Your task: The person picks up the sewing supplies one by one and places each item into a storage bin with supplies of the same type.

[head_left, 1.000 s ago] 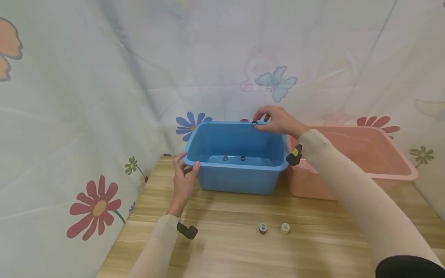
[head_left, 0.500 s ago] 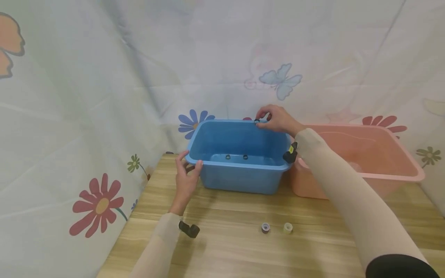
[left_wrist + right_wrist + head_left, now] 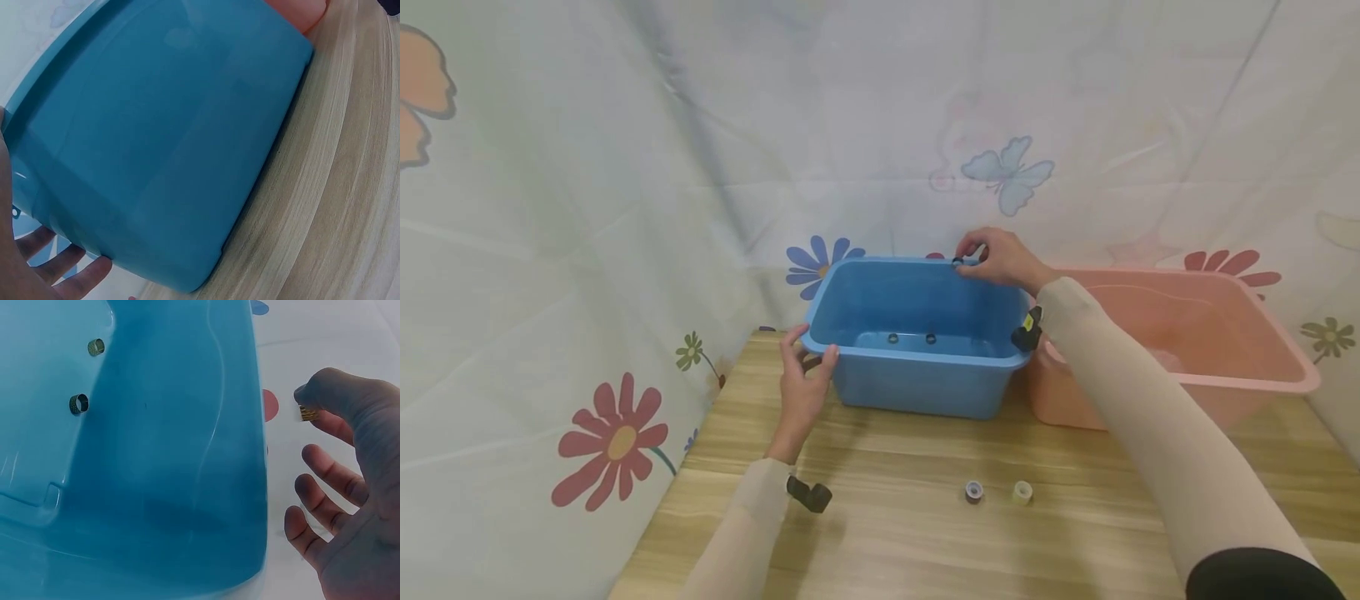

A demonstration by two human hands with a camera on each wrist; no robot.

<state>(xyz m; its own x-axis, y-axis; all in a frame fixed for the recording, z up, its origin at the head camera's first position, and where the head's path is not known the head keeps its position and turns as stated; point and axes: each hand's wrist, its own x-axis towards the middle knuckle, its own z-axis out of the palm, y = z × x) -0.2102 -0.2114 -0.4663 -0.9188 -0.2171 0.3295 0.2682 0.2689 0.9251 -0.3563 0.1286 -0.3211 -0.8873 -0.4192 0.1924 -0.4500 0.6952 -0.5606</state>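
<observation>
My left hand (image 3: pixel 802 393) holds the front left corner of a blue plastic basin (image 3: pixel 917 388), thumb at the front and fingers along the left side. In the left wrist view, several fingertips (image 3: pixel 84 278) touch the outer wall. Over the back rim, my right hand (image 3: pixel 1003 260) pinches a small ring (image 3: pixel 307 414) with a ridged, gold-looking surface between thumb and index finger. Its other fingers are spread, loosely bent. Inside the basin, two similar small rings (image 3: pixel 79 404) stand on the floor, apart from each other.
A pink basin (image 3: pixel 1240 385) stands right beside the blue one, partly behind my right forearm. In front on the wooden table (image 3: pixel 895 508) sit a purple-and-white small hollow cylinder (image 3: pixel 973 492) and a cream one (image 3: pixel 1022 492). A patterned curtain (image 3: pixel 865 125) hangs close behind.
The view has shifted slightly. My right hand still pinches the ring over the back rim, and my left hand keeps its hold on the basin's corner.
</observation>
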